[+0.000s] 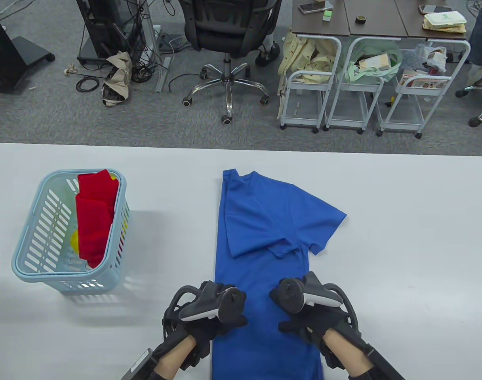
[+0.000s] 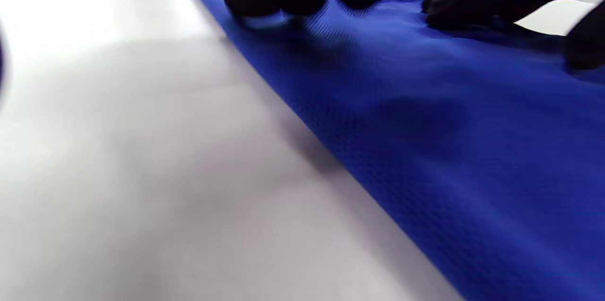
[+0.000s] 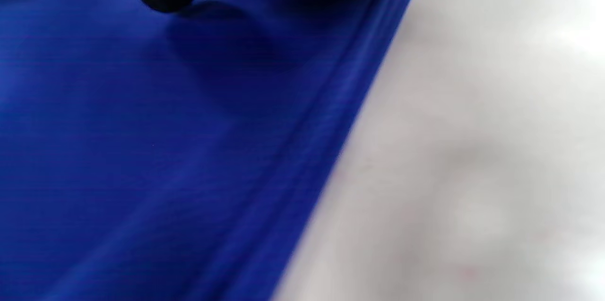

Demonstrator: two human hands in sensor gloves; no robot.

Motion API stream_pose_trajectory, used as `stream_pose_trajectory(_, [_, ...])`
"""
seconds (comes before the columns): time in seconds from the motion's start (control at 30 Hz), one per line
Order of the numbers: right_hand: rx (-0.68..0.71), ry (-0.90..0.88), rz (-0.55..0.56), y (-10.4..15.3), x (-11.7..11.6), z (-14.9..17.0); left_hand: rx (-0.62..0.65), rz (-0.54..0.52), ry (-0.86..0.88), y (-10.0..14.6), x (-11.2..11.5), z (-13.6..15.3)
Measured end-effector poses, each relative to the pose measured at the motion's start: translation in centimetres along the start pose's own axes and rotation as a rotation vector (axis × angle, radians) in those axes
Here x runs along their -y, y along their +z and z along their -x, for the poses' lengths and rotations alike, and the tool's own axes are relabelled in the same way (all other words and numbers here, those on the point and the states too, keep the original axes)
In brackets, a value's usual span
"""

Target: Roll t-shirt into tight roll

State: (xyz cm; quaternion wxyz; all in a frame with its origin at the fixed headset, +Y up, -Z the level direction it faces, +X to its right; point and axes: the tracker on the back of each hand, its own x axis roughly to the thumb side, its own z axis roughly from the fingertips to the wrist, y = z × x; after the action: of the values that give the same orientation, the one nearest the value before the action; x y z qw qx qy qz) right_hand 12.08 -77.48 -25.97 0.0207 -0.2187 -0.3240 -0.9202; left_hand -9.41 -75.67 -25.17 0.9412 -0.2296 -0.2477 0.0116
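Right now both hands, left hand (image 1: pixel 209 312) and right hand (image 1: pixel 310 312), press flat, straight fingers on the blue t-shirt (image 1: pixel 260 237) at lower middle. One sleeve sticks out, so the roll could get lumpy.

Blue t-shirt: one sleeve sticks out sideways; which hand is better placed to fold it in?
Right. The blue t-shirt's unfolded sleeve juts out on the right hand's side; the left hand would have to cross over.
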Motion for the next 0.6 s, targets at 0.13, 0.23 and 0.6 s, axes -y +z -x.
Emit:
stream_pose_trajectory(0.13, [0.025, -0.063, 0.002, 0.0, 0.9, 0.2, -0.062, 0.126, -0.111, -1.3, 1.8, 0.5])
stream_pose_trajectory(0.23, [0.044, -0.142, 0.032, -0.3, 2.8, 0.9, -0.058, 0.218, -0.138, -1.7, 2.9, 0.8])
stream_pose_trajectory(0.6, [-0.007, 0.001, -0.079, -9.3, 8.0, -1.1, -0.047, 0.325, -0.078, -1.9, 3.8, 1.2])
